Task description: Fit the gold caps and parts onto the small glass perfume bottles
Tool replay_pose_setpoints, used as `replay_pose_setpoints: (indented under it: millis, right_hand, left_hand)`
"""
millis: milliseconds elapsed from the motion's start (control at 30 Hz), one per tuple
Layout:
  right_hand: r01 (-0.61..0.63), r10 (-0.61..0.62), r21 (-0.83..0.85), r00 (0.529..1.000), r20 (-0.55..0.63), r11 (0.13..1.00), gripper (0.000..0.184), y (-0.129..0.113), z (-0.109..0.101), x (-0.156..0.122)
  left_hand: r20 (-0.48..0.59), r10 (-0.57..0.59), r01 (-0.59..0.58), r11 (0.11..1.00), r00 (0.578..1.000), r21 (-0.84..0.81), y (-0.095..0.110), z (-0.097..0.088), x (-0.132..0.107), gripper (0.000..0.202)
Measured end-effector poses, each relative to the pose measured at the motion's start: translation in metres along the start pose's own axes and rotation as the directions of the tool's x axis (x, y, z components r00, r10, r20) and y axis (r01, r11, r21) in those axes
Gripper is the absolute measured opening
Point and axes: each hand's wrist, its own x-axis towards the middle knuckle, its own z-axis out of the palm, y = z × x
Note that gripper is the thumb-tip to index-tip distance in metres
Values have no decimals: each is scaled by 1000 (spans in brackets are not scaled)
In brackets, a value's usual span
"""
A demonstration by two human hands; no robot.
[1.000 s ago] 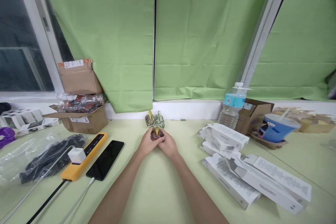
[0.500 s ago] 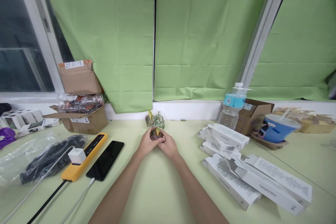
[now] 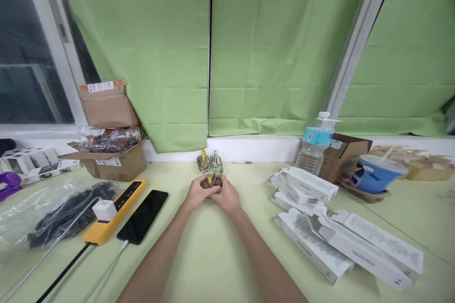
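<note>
While both forearms reach ahead over the pale yellow-green tabletop (image 3: 213, 255), the bare hands meet near its far edge. Left hand (image 3: 195, 193) and right hand (image 3: 229, 195) are closed about a small dark-red, glassy bottle with a gold-coloured top (image 3: 209, 180), gripping it from either side. A glint beside the gold, by the right fingers: too small to make out. Whether the bottle touches the tabletop, I cannot tell. Just behind it, two little vessels stand side by side: a yellowish glassy one with a gold top (image 3: 204, 162) and a clear greenish one with a silvery top (image 3: 216, 164). Off left, a black phone (image 3: 142, 217) lies beside a long yellow power strip (image 3: 94, 233). Off right, a heap of white cardboard boxes (image 3: 313, 245); beyond, a clear plastic water bottle with a blue label (image 3: 316, 144).
</note>
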Motion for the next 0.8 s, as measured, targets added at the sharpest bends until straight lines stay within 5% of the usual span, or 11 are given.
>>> replay_pose_setpoints:
  millis: [467,800]
  right_hand:
    - [119,-127,209,992,26,971,58,4,-2,2]
    - [141,-149,137,988,47,980,49,2,-4,-1]
  left_hand:
    - [-70,25,-20,997,997,74,-5,4,3,61]
    - [-107,4,1,999,994,49,-10,4,2,67]
